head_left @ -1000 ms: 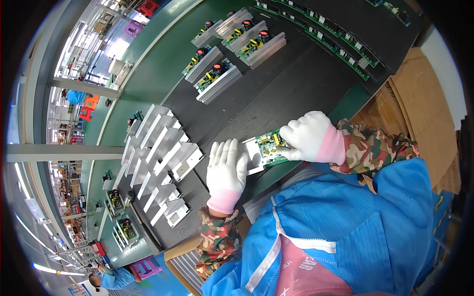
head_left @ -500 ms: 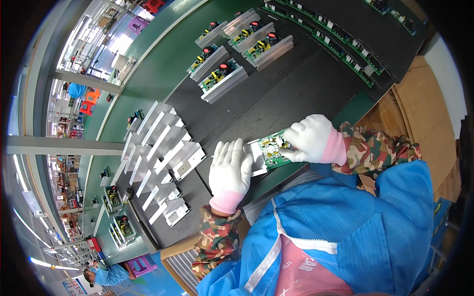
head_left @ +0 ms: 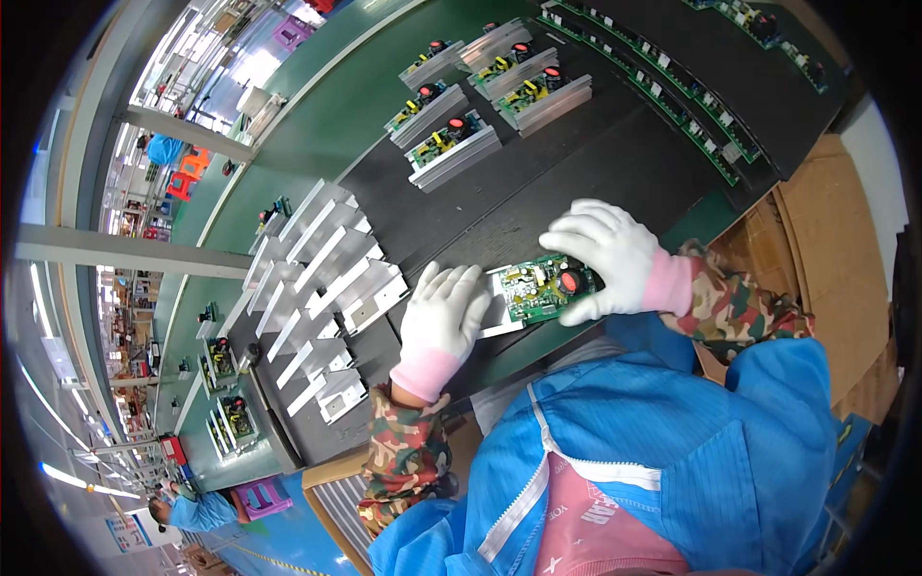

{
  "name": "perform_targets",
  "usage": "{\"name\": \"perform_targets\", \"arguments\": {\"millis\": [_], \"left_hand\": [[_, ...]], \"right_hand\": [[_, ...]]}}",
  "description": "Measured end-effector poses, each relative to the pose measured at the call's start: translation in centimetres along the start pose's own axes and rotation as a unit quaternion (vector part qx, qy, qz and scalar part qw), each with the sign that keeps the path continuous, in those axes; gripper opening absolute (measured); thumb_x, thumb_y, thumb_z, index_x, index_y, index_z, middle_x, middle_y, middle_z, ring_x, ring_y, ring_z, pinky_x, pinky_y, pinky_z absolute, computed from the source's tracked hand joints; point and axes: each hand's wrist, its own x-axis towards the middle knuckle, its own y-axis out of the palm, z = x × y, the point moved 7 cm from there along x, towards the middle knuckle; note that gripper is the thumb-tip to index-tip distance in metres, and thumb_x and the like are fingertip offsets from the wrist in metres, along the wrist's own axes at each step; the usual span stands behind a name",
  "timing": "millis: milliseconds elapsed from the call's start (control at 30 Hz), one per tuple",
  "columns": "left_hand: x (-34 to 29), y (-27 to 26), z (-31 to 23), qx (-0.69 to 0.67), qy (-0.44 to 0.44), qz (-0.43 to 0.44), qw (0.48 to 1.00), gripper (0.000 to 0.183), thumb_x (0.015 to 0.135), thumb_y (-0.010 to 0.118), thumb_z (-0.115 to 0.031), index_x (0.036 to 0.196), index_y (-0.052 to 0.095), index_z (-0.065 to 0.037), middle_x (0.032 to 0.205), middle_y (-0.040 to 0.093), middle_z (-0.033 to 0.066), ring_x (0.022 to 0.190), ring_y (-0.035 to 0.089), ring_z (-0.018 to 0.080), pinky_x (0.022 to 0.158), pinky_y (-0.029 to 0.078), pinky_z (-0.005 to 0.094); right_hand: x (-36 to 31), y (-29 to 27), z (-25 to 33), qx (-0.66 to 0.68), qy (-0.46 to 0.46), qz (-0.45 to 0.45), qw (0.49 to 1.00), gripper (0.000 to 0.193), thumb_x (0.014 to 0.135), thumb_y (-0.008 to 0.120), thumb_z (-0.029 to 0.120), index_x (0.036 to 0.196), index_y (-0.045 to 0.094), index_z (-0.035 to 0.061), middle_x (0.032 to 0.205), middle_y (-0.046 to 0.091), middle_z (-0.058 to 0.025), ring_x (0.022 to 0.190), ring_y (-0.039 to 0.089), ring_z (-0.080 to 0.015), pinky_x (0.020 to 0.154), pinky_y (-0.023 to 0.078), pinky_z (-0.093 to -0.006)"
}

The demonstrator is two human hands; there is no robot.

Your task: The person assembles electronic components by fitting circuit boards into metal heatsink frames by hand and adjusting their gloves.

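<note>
Both my hands wear white gloves with pink cuffs, at the near edge of the bench. Between them lies a green circuit board (head_left: 530, 291) with a red-topped round component, set against a silver metal bracket (head_left: 495, 317). My left hand (head_left: 443, 317) is closed at the bracket's left end, fingers together, thumb alongside; its palm side is hidden. Across the right end of the board spans my right hand (head_left: 611, 255), thumb at the near edge and fingers at the far edge. How firmly it presses cannot be seen.
Left of my hands stand several bare silver brackets (head_left: 327, 259) in rows. Farther off are several boards fitted to brackets (head_left: 451, 152). Rows of bare boards (head_left: 672, 101) lie at the far right. A cardboard box (head_left: 831, 230) borders the bench at right.
My right hand has spread its fingers and shifted on the board, uncovering the red-topped component. My left hand stays at the bracket. The whole view has shifted slightly.
</note>
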Motion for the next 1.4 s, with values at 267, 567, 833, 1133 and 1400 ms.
{"name": "perform_targets", "arguments": {"millis": [267,567,833,1133,1400], "left_hand": [[2.5,1.3,0.4,0.113,0.021,0.043,0.992,0.02,0.083,0.062,-0.019,0.091,0.072,-0.004,0.086,0.068,0.0125,0.093,0.065,0.0296,0.107,0.043,0.0395],[2.8,2.3,-0.1,0.181,0.074,0.008,0.981,0.013,0.078,0.06,-0.015,0.079,0.07,-0.007,0.076,0.066,0.0107,0.093,0.064,0.0301,0.104,0.045,0.0387],[2.8,2.4,0.0,0.189,0.066,0.031,0.979,0.015,0.08,0.061,-0.017,0.083,0.071,-0.006,0.082,0.069,0.01,0.099,0.064,0.0302,0.105,0.045,0.0397],[-0.2,-2.3,1.2,-0.051,-0.011,-0.029,0.998,0.037,0.095,0.054,-0.021,0.126,0.061,-0.002,0.124,0.064,0.015,0.124,0.055,0.0311,0.116,0.034,0.0394],[-2.4,1.7,2.7,-0.32,-0.083,-0.072,0.941,0.053,0.108,0.033,-0.03,0.149,0.041,0.001,0.156,0.039,0.0164,0.147,0.033,0.0273,0.123,0.02,0.0373]], "right_hand": [[-2.1,4.3,-1.1,0.079,-0.033,0.06,0.994,0.077,0.082,0.068,0.058,0.135,0.051,0.0055,0.139,0.051,-0.0166,0.137,0.042,-0.0359,0.124,0.016,-0.0559],[-1.5,5.1,-1.2,0.221,-0.065,0.054,0.972,0.072,0.08,0.073,0.049,0.13,0.051,0.0028,0.133,0.055,-0.0165,0.132,0.048,-0.0357,0.123,0.021,-0.057],[-1.8,6.0,-1.0,0.236,-0.057,0.034,0.97,0.07,0.078,0.076,0.043,0.13,0.051,0.0039,0.132,0.055,-0.0168,0.133,0.047,-0.0362,0.122,0.024,-0.0564],[-2.1,3.6,-3.5,0.252,0.011,0.128,0.959,0.067,0.082,0.074,0.043,0.132,0.052,0.0051,0.136,0.054,-0.017,0.14,0.04,-0.0382,0.121,0.025,-0.0532],[-2.2,2.5,-3.4,0.143,-0.014,0.087,0.986,0.066,0.094,0.056,0.056,0.137,0.053,0.0055,0.142,0.052,-0.0155,0.145,0.033,-0.0367,0.123,0.019,-0.0497]]}}
